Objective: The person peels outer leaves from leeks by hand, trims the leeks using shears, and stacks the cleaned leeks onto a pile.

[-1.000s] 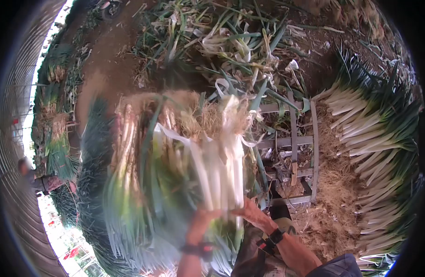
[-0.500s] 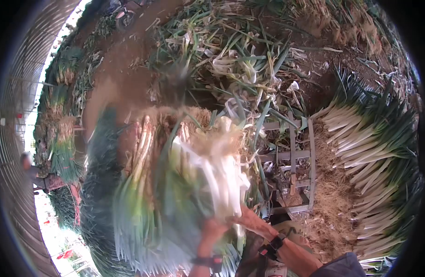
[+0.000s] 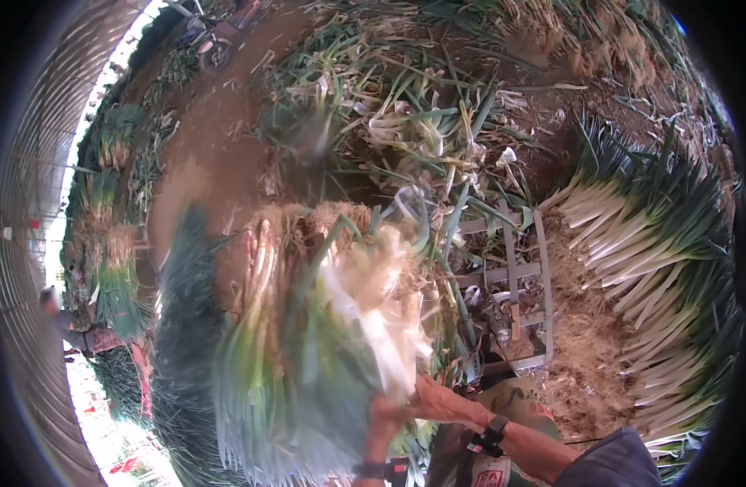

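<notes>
My right grip, the right hand [image 3: 436, 399], is clasped around the white stalks of a leek bunch [image 3: 389, 353]. My left hand [image 3: 386, 411] is blurred against the same stalks, so I can't tell how far it's closed. The bunch slants, its roots pointing away from me, beside more leeks [image 3: 259, 312]. Rightward I see a slatted frame [image 3: 545, 284], then a leek row [image 3: 632, 272].

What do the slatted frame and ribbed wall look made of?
Frame: probably metal, dull grey; its thin, flat, straight bars suggest that, though painted wood is possible.
Wall: thin corrugated sheet, faintly shiny along its ridges; metal or plastic, can't tell.
</notes>
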The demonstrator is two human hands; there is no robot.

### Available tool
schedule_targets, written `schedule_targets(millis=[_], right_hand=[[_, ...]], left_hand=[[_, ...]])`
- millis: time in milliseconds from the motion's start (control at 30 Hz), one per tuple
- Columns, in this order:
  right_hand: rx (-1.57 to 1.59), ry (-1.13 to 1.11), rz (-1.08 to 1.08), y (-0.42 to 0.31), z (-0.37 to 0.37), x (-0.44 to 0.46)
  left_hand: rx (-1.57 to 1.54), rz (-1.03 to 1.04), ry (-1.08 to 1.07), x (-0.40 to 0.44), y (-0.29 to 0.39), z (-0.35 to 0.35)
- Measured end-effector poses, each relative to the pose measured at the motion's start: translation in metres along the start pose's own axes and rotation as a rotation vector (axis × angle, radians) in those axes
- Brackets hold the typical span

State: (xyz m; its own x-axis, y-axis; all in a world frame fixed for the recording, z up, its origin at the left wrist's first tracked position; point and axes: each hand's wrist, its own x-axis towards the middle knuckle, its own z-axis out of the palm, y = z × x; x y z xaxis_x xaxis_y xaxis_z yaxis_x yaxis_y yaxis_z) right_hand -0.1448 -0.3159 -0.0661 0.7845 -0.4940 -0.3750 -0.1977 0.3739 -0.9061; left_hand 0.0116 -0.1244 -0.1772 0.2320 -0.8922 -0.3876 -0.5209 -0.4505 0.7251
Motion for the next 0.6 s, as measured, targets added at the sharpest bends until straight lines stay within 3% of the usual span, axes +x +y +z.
schedule_targets(millis=[133, 200, 233, 333, 433, 500, 600], right_hand=[[-0.098, -0.008, 0.044, -0.007, 0.007, -0.009], [-0.174, -0.100, 0.165, 0.042, 0.019, -0.007], [-0.162, -0.086, 0.114, 0.049, 0.022, -0.008], [-0.173, -0.048, 0.017, 0.064, 0.029, -0.010], [-0.256, -0.041, 0.022, 0.075, 0.033, -0.011], [-0.264, -0.067, -0.004, 0.079, 0.035, -0.011], [-0.242, -0.118, -0.061, 0.080, 0.036, -0.014]], left_hand=[[0.038, -0.076, 0.033, -0.008, 0.030, -0.019], [-0.098, -0.191, 0.058, -0.008, 0.055, -0.026], [-0.167, -0.245, 0.073, -0.007, 0.061, -0.029], [-0.002, -0.199, -0.042, -0.006, 0.058, -0.033], [-0.024, -0.244, 0.130, 0.000, 0.085, -0.027], [0.233, -0.168, 0.099, -0.005, 0.058, -0.016], [0.365, -0.066, 0.210, -0.016, 0.033, -0.006]])
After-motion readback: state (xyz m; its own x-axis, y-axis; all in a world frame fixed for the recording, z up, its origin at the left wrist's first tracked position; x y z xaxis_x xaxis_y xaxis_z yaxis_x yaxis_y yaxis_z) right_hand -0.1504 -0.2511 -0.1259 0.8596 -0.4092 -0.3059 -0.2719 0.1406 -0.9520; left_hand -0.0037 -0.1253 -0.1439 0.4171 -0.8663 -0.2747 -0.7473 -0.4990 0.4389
